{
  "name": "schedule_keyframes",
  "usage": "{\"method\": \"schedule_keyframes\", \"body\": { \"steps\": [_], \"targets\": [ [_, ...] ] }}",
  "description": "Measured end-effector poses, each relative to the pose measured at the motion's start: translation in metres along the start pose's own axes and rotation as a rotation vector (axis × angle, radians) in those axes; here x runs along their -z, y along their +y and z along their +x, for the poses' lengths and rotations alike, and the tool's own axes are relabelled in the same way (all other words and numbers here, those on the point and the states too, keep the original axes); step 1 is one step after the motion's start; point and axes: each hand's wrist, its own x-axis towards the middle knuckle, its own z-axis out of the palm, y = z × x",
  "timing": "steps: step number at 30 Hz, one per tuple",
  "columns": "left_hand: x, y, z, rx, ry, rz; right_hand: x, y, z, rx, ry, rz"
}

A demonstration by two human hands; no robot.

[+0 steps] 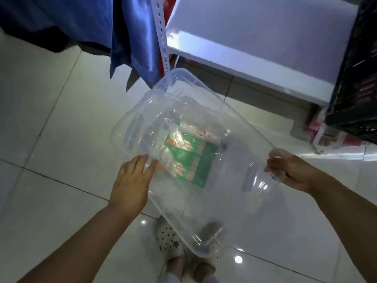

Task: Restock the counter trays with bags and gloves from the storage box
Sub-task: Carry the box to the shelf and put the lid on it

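Box (pixel 206 209) with green packet (pixel 190 160) is gripped by right hand (pixel 291 170), left hand (pixel 132 180) touching.

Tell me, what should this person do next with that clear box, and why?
Probably set the clear storage box down on the tiled floor. The right hand grips its rim and the left hand presses flat against its side, so neither is free to lift out the green packet lying inside.

Blue cloth (pixel 133 48) hangs beside white shelf (pixel 265 41).
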Motion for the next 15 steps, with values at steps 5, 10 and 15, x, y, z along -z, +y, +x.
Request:
{"method": "schedule_keyframes", "body": {
  "steps": [5, 10, 15],
  "targets": [
    [-0.041, 0.005, -0.01, 0.067, -0.149, -0.049, -0.01, -0.002, 0.034, 0.002, 0.109, -0.113],
    [-0.054, 0.026, -0.004, 0.024, -0.116, -0.029, -0.019, -0.006, 0.064, 0.283, 0.58, -0.2],
    [-0.059, 0.042, 0.004, 0.027, -0.11, -0.051, -0.012, 0.003, 0.079, 0.28, 0.705, -0.386]
  ]
}}
